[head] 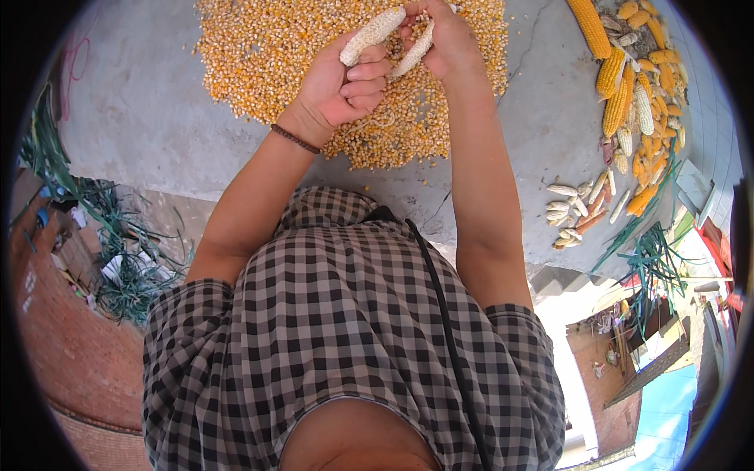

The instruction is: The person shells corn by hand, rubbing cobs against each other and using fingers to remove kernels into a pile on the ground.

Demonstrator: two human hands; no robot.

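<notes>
My left hand point(347, 82) is curled around a pale corn cob point(373, 35), stripped of kernels, which slants up to the right. In my right hand point(450, 44) is a second bare cob point(414, 54), thinner and pointing down to the left. The two cobs are close together, with the fingers of both hands near each other at the top of the view. Parts of my right fingers are hidden behind the cob and hand. Under both hands lies a wide spread of loose yellow corn kernels point(259, 65) on the grey concrete surface point(141, 129).
On the right lie yellow ears of corn point(615, 109) and a heap of smaller ears point(654, 147). Several bare cobs point(565, 209) are piled nearer me. Green leafy plants point(132, 282) stand past the concrete edge at left, and more long leaves point(651, 259) at right.
</notes>
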